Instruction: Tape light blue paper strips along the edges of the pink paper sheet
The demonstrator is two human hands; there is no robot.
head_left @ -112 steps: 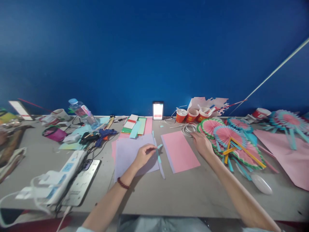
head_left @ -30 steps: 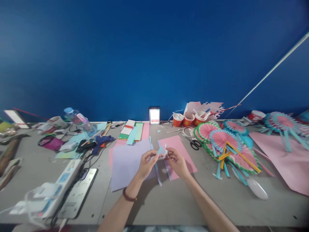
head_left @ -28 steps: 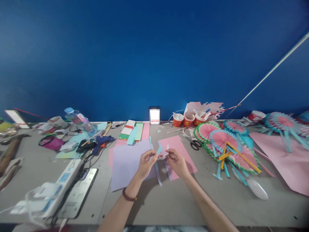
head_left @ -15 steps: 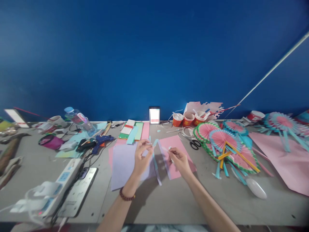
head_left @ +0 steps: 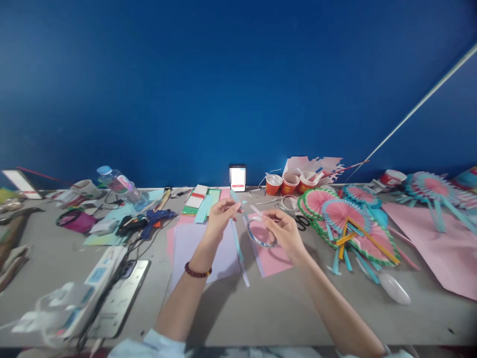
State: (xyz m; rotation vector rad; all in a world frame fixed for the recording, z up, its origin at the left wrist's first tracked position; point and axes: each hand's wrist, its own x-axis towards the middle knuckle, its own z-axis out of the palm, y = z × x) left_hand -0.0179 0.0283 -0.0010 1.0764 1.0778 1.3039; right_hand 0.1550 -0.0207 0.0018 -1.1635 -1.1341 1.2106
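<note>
Right grip (head_left: 285, 229) pinches the tape roll (head_left: 265, 244), held at that hand's nine o'clock over pink paper (head_left: 276, 265); left grip (head_left: 222, 219) unclear. Probably light, stiff: hold the rim, avoiding the likely sticky loose end (head_left: 256, 211).

Muted, even light, soft shadows on the grey table (head_left: 268, 313), glowing screen (head_left: 237, 178), slight blur, wide-angle edge distortion
</note>
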